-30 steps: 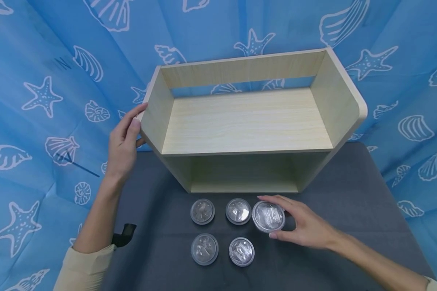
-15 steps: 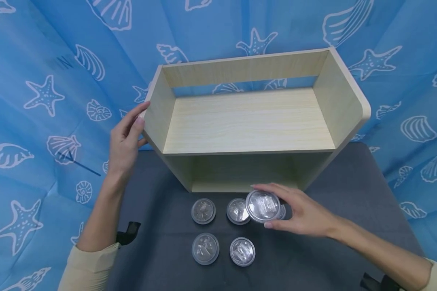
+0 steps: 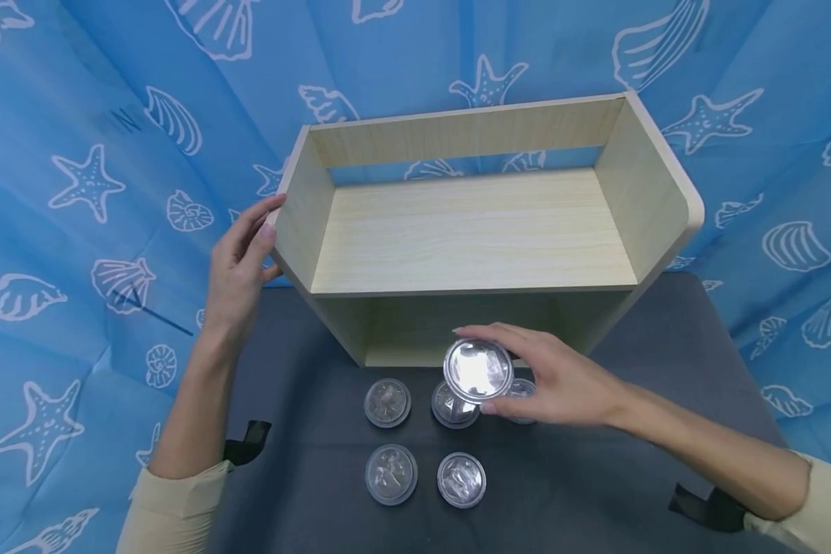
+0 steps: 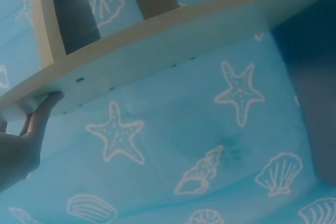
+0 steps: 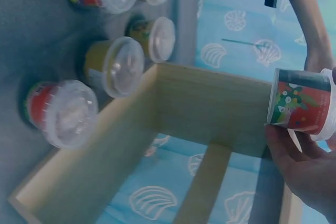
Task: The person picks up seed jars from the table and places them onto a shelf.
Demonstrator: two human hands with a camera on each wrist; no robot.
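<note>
My left hand (image 3: 238,269) grips the left side panel of a pale wooden two-tier shelf (image 3: 471,231); in the left wrist view its fingers (image 4: 44,111) touch the panel's outer face. Pinched in my right hand (image 3: 561,377) is a round tub with a clear lid (image 3: 478,370), held above the other tubs in front of the lower tier. The right wrist view shows that tub (image 5: 300,100) with a red and green printed side, fingers curled round it. Several lidded tubs (image 3: 387,402) stand on the table, two partly hidden behind the held one.
The shelf's upper board (image 3: 471,238) holds nothing. A dark cloth (image 3: 305,462) covers the table. Behind and beside it hangs a blue curtain (image 3: 402,46) with white shells and starfish. Dark straps (image 3: 706,508) sit at both wrists.
My right hand has lifted its tub and carried it left and toward the shelf, uncovering another tub behind it. My left hand keeps its grip on the side panel.
</note>
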